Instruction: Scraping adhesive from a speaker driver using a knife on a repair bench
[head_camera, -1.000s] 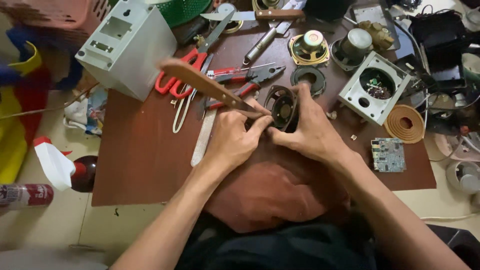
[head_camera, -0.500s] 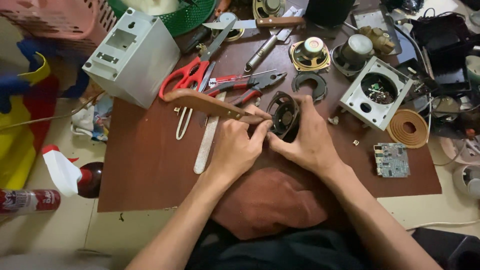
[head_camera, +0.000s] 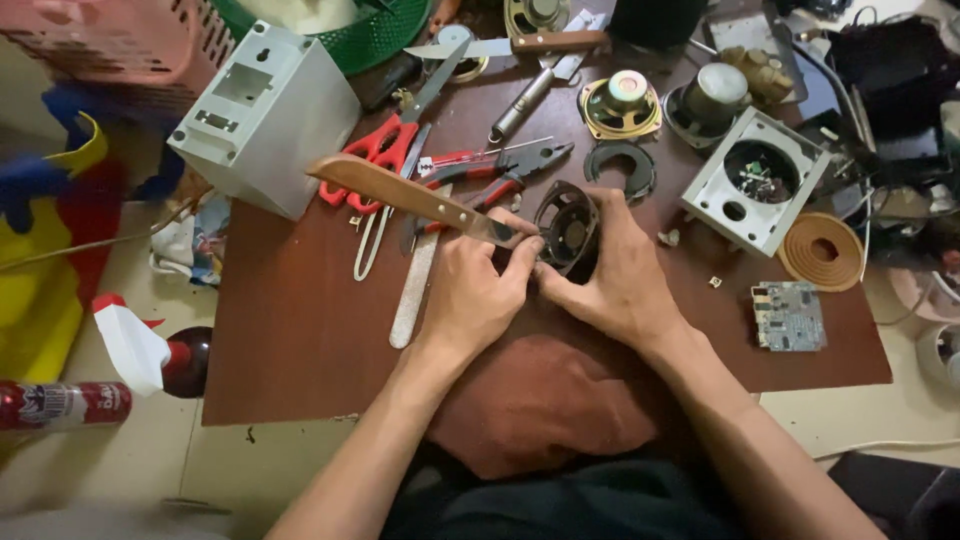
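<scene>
My left hand (head_camera: 475, 290) grips a knife with a wooden handle (head_camera: 400, 190); the handle points up and left, and the blade runs down toward the black speaker frame (head_camera: 568, 228). My right hand (head_camera: 610, 275) holds that round black frame tilted on edge against the brown table (head_camera: 300, 330). The knife tip meets the frame's left rim, where my fingers hide it. A rust-coloured cloth (head_camera: 540, 400) lies under my wrists at the near table edge.
A grey plastic box (head_camera: 262, 118) stands at the back left. Red scissors (head_camera: 385, 150), red-handled pliers (head_camera: 490, 175), a metal file (head_camera: 415, 290), speaker cones (head_camera: 620, 105), an open grey speaker housing (head_camera: 755, 180), a copper coil (head_camera: 822, 250) and a small circuit board (head_camera: 788, 315) lie around.
Both hands stay on the knife and speaker frame. The knife handle has shifted slightly, and the head camera has moved, so the scene sits a little lower.
</scene>
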